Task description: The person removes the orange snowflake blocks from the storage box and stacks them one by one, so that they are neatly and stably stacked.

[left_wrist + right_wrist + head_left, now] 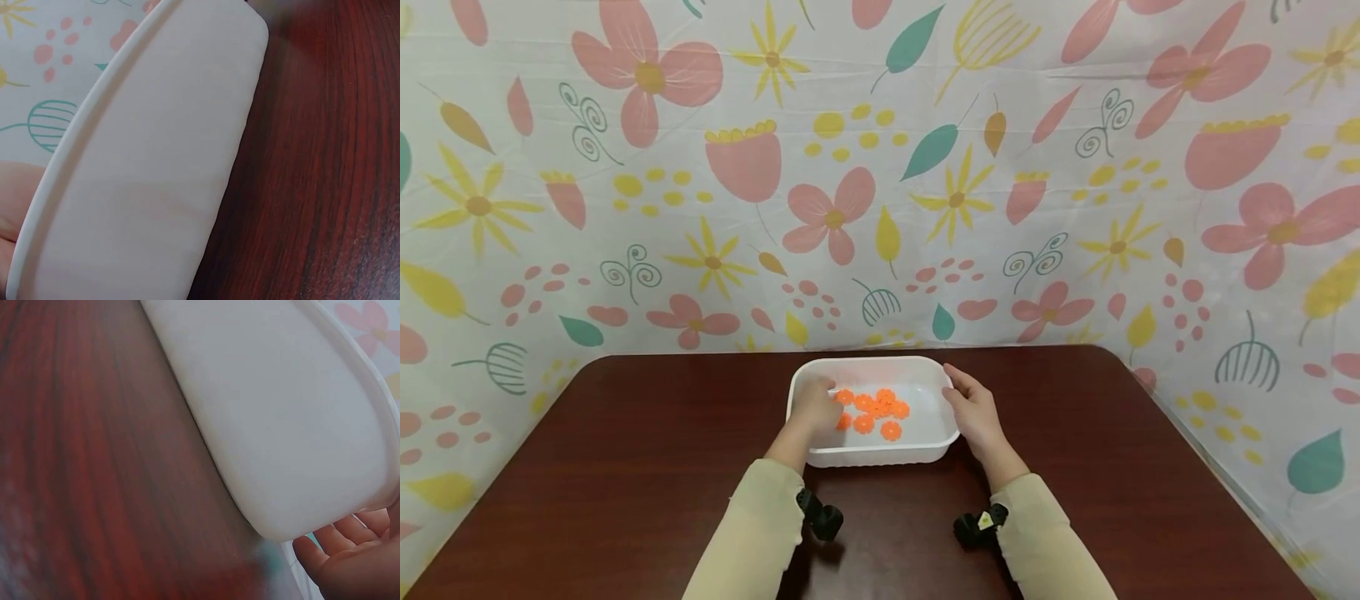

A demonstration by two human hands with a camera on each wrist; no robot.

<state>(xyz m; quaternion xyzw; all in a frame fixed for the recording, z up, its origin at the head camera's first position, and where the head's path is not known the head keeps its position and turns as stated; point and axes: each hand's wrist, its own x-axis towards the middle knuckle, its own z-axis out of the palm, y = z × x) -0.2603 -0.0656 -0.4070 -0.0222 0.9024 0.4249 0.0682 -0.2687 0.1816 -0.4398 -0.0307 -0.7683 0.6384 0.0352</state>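
Gripping is happening on one side only for certain: the right hand [973, 410] is pinching the right end of the white tray [876, 456] between thumb and fingers. The left hand [817, 407] is reaching inside, at the left end — whether its fingertips are pinching anything, I cannot tell. Orange flower-shaped pieces [864, 424] are lying on the tray's floor, several overlapping near the middle. The tray is sitting on a dark table [662, 450] near its far edge — flowered cloth [831, 218] is hanging behind.

Sleeves, one pair, long, plain pale cream: left sleeve [745, 529], right sleeve [1054, 542]. Wrist cameras, two, small, black: left camera [824, 520]; right camera [970, 533], bearing a small pale-and-yellow marking [986, 521].
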